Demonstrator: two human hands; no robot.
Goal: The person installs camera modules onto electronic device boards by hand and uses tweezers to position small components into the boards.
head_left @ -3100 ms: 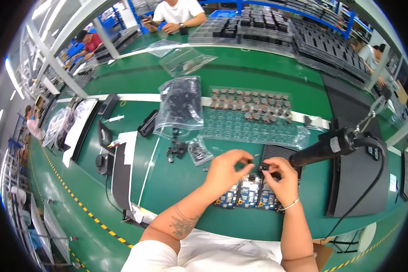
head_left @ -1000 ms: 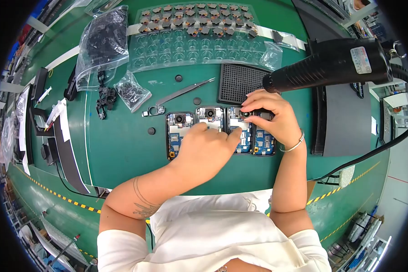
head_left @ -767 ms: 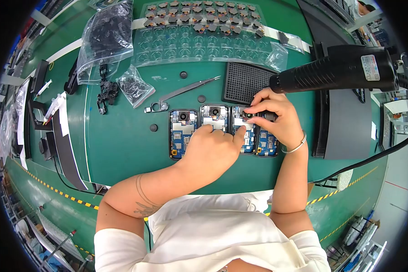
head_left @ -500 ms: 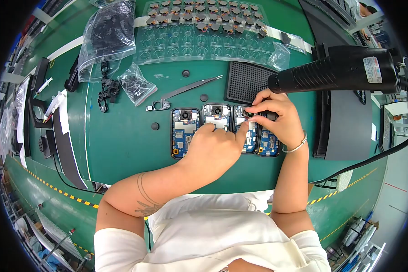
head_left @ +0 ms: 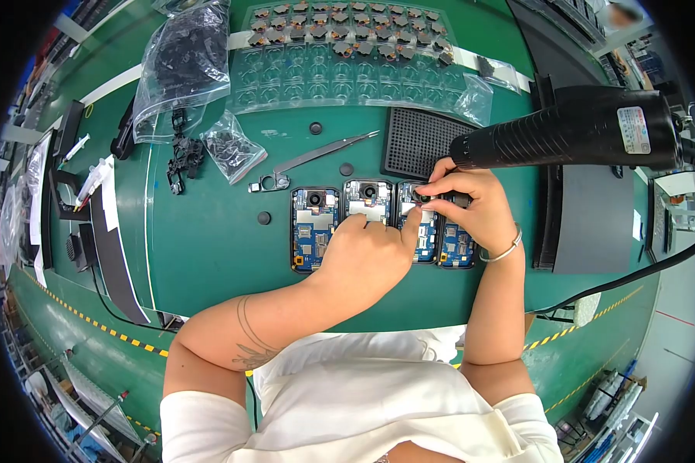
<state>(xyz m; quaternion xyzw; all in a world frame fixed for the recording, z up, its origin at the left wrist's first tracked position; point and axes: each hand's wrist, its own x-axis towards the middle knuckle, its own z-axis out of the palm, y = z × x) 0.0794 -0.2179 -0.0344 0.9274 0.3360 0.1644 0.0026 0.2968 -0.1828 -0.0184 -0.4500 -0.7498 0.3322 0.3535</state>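
Observation:
Four opened phones lie in a row, with blue circuit boards showing; the leftmost phone (head_left: 312, 235) and second phone (head_left: 369, 207) each have a round black camera at the top. My left hand (head_left: 369, 253) lies over the lower part of the second, index finger stretched onto the third phone (head_left: 425, 245), other fingers curled under and partly hidden. At the top of the third, thumb and index finger of my right hand (head_left: 477, 202) pinch a small dark camera module (head_left: 421, 196). Behind this hand, the rightmost phone (head_left: 457, 248) is partly covered.
A black ridged tool (head_left: 556, 127) reaches in above my right hand, beside a black perforated block (head_left: 421, 143). Tweezers (head_left: 328, 151), a small bag of black parts (head_left: 233, 147) and a larger bag (head_left: 184, 62) lie left. A clear tray (head_left: 309, 81) holds small parts at the back.
My right thumb and index finger are slightly lower over the camera module, which shows less between them. The black ridged tool appears slightly lower and further left. My left hand stays nearly still.

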